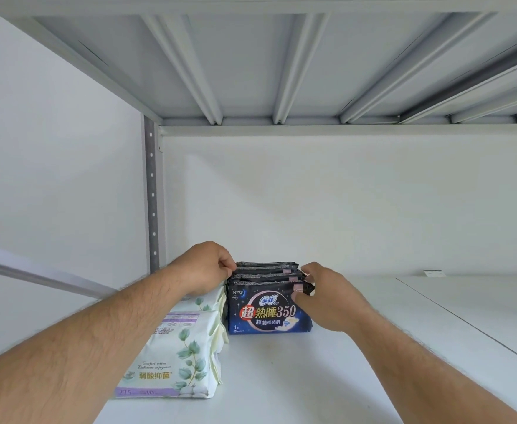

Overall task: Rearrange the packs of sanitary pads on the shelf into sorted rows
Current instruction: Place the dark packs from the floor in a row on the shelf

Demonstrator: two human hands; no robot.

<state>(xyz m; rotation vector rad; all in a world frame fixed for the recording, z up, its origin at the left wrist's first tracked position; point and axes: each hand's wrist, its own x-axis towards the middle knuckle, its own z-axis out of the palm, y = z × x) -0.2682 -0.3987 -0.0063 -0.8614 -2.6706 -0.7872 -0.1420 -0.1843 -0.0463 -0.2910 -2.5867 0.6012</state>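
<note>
Your hands bracket the row of dark blue packs [267,304] standing upright on the white shelf [358,356]. Your left hand [203,267] pinches the row's top left edge with curled fingers; your right hand [327,296] grips the right edge of the front pack. Just left of that row, touching it, white leaf-printed packs [183,347] lie in a line toward you.

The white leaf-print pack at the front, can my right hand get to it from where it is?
Probably yes: the right hand is at the dark blue packs, and bare shelf lies before the white leaf-print pack.
</note>
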